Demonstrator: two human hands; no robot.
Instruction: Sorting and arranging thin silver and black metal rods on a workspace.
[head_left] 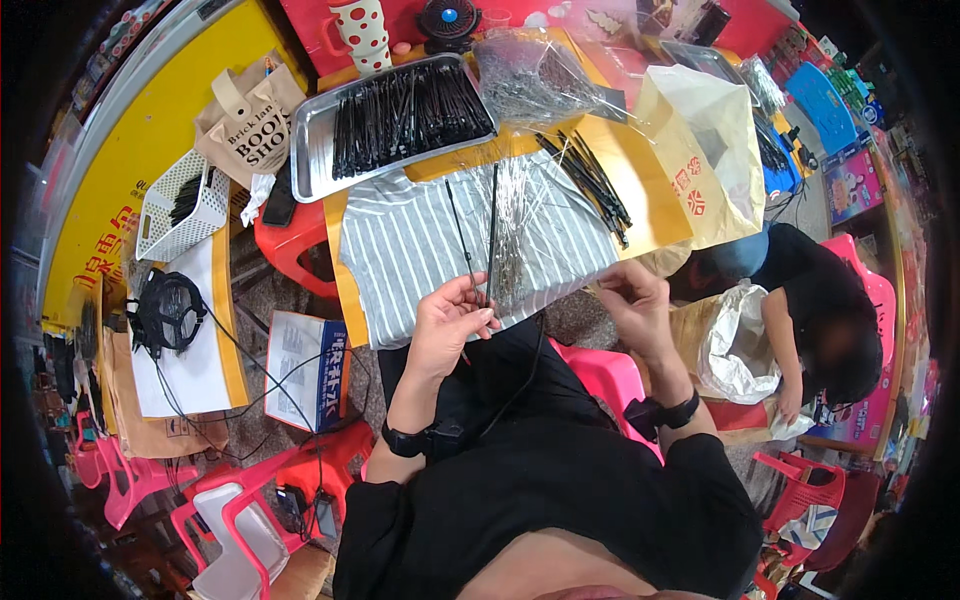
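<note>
My left hand [455, 315] is closed at the near edge of a grey-and-white striped cloth [390, 250]. Between its thumb and fingers are thin black sticks [492, 225] that point away from me over the cloth. Fine silver wires [520, 220] lie in a loose spread just right of the sticks. My right hand [635, 305] is at the cloth's near right corner, fingertips pinched together; whatever they hold, if anything, is too small to name. Beyond it, a bunch of longer black sticks [592, 185] rests on the yellow board.
At the back stand a metal tray [312, 150] heaped with black sticks and a clear bag of silver wires [535, 75]. A paper bag [735, 190] is at the right. Another person [815, 300] bends over a white sack [735, 345]. Left are a white basket [165, 225] and a box [300, 370].
</note>
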